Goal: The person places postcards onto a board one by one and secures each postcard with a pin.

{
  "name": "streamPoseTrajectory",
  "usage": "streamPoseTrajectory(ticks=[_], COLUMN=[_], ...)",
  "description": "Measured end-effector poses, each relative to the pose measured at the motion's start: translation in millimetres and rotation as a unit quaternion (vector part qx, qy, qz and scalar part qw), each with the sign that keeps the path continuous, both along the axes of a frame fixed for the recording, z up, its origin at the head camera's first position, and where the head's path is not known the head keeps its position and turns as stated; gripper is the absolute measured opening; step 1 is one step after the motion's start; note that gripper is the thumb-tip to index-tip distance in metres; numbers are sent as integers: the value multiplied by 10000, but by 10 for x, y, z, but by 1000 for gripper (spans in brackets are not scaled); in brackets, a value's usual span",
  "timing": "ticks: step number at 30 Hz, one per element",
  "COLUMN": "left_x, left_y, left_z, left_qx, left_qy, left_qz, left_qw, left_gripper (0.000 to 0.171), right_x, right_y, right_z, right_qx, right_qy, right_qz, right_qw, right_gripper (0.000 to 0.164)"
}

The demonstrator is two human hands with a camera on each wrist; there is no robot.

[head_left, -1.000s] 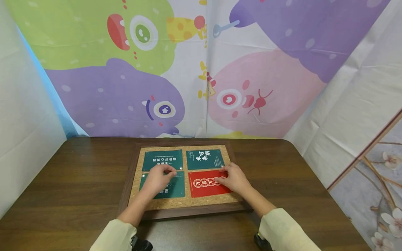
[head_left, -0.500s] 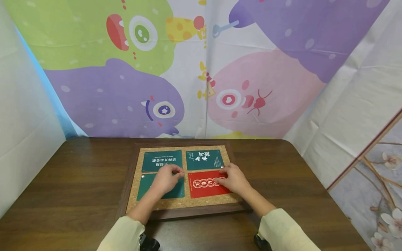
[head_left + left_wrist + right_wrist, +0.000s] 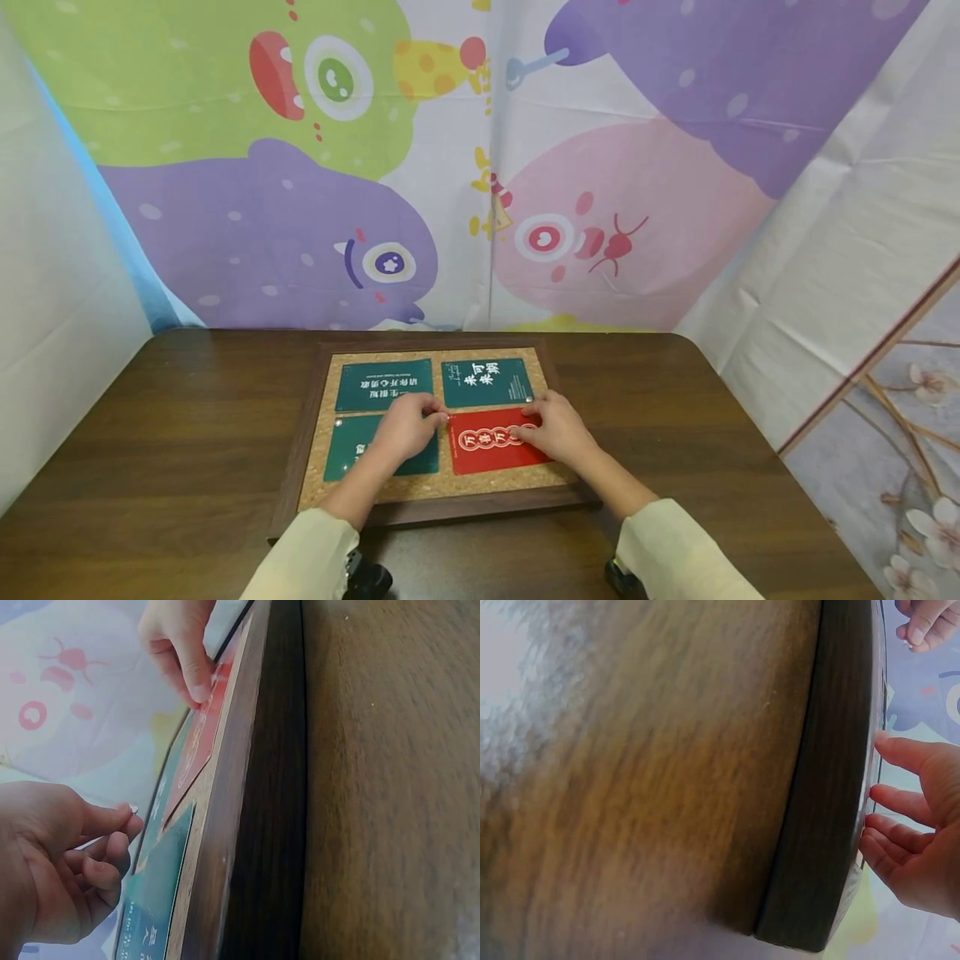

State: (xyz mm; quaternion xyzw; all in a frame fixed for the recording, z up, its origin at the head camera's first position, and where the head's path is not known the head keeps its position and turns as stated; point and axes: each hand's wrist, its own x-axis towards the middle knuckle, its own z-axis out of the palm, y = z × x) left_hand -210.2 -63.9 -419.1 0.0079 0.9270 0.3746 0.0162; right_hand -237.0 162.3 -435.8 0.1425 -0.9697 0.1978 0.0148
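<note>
A cork board (image 3: pixel 444 487) in a brown wooden frame lies on the table, bearing a red card (image 3: pixel 472 461) and several green cards. My left hand (image 3: pixel 405 429) pinches a small shiny thumbtack (image 3: pixel 133 810) between thumb and forefinger, over the red card's upper left corner. The other fingers of that hand are curled. With its fingers spread, my right hand (image 3: pixel 566 429) rests on the right part of the red card, thumb and fingertips on its surface. Part of the lower left green card (image 3: pixel 345 450) is hidden by my left hand.
Silvery tack heads show on the lower left card's upper left corner and near the lower right corner of the upper right green card (image 3: pixel 495 396). Around the board is brown wooden tabletop (image 3: pixel 187 450). A cartoon-printed curtain (image 3: pixel 465 292) hangs behind it.
My left hand has moved right across the lower left green card to the red card's upper left corner. My right hand has stayed in place on the red card.
</note>
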Motion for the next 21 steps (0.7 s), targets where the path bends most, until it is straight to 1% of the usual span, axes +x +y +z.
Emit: streamPoseTrajectory(ticks=[6,10,13,17,21], left_x=[-34,-54,-71,-93,-112], left_y=[44,78,101,124,138], left_z=[-12,-23,-48,-70,-78], left_qx=[-77,50,75,-41,-171], left_qy=[-150,-293,-329,-349,-416], left_qz=[-55,-113,-168,-186,-128], left_qw=[9998,9995,9993,9992,9989], left_gripper=[12,13,13,13,13], right_x=[-4,-9,-9,-9,-8], right_y=[1,7,7,5,3], right_z=[-2,-1,0,1,7], right_qx=[-16,-5,4,12,43], right_qy=[-30,-12,-17,-38,-43], right_qz=[21,20,16,12,28], right_qw=[10000,10000,10000,10000,10000], right_gripper=[38,38,38,38,38])
